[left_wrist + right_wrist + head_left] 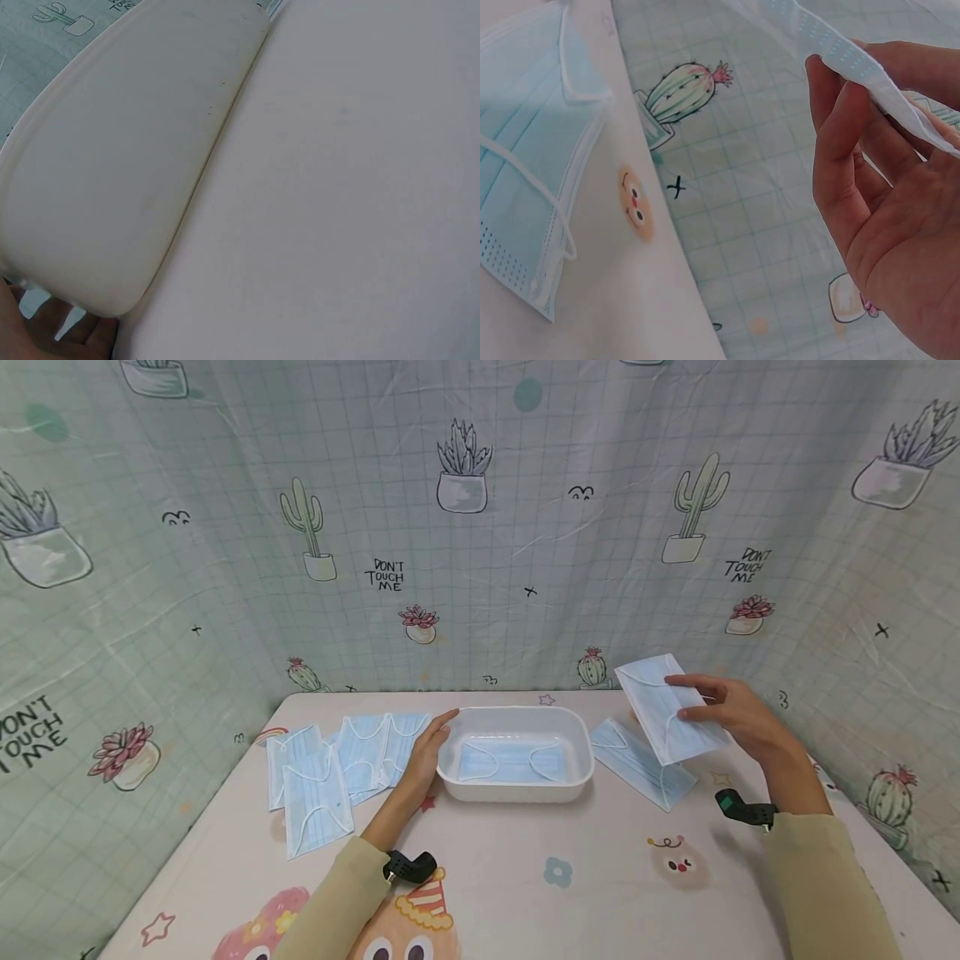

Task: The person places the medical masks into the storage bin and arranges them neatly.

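Note:
My right hand [738, 714] pinches a light blue face mask [663, 710] between thumb and fingers, raised above the table. Edge-on, that mask crosses the fingertips in the right wrist view. Below it, another face mask [637, 764] lies slanted on the table, partly covered in the head view. A white plastic tub [517, 792] stands at the centre with one mask [513, 762] flat inside, ear loops on top. Against the tub's left end rests my left hand [426, 752], fingers extended along the outer wall up to the rim. The left wrist view shows its fingers [71, 330] partly hidden by the tub.
Several overlapping face masks [318, 797] lie on the table left of the tub, beside the left forearm. A cartoon-printed cloth [600, 877] covers the table. Patterned curtains [480, 552] enclose the back and both sides. Each wrist wears a black band [408, 866].

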`<move>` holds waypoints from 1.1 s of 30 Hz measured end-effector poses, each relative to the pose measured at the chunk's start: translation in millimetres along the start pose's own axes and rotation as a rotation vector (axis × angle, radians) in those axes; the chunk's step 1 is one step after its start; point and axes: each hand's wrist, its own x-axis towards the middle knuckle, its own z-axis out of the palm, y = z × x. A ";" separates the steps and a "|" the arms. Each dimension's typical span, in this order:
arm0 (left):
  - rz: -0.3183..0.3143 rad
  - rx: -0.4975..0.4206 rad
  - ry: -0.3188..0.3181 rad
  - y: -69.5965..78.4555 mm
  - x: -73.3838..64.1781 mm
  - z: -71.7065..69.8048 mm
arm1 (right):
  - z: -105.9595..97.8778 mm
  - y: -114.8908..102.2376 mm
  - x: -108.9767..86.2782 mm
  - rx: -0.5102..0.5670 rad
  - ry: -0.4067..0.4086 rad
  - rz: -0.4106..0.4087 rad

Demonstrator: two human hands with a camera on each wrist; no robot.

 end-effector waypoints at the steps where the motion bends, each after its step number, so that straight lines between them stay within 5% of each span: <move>1: -0.002 -0.002 0.001 0.2 0.0 0.2 | 0.7 -1.3 -0.2 0.001 0.000 -0.006; 33: -0.012 0.002 0.016 3.1 -0.1 0.7 | 21.4 -23.1 3.0 0.019 -0.005 -0.202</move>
